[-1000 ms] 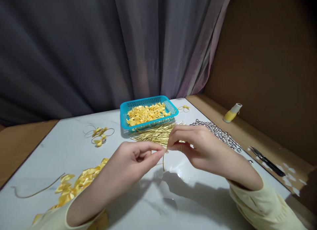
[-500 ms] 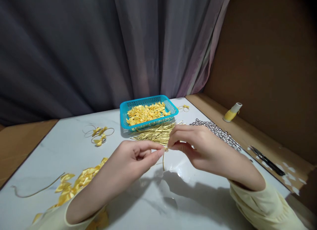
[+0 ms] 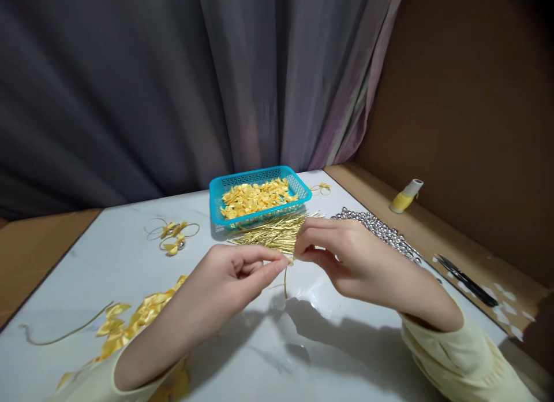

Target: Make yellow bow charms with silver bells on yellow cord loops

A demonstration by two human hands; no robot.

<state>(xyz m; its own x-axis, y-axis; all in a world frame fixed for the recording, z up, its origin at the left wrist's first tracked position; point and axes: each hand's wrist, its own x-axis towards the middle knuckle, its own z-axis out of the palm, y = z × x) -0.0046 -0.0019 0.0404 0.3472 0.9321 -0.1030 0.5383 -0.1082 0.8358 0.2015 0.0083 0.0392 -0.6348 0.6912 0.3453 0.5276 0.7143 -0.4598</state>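
Over the middle of the white table, my left hand (image 3: 231, 280) and my right hand (image 3: 346, 255) meet almost tip to tip. Both are closed in a pinch on a thin gold cord (image 3: 285, 283), whose end hangs below the fingertips. A small pale-yellow bit shows between the fingers, too small to make out. Just behind the hands lies a heap of gold cord pieces (image 3: 272, 233). Yellow ribbon bows (image 3: 149, 309) are strewn beside and partly behind my left forearm.
A blue basket (image 3: 268, 211) of yellow bows stands at the back. Looped cords with bows (image 3: 175, 240) lie left, one loose cord (image 3: 69, 337) nearer. Silver beads (image 3: 381, 231) spread on the right. Beyond them are a thread spool (image 3: 404, 198) and black-handled snips (image 3: 470, 283).
Both hands stay nearly in place, still pinching the cord. The fingertips have shifted only very slightly; nothing else has moved.
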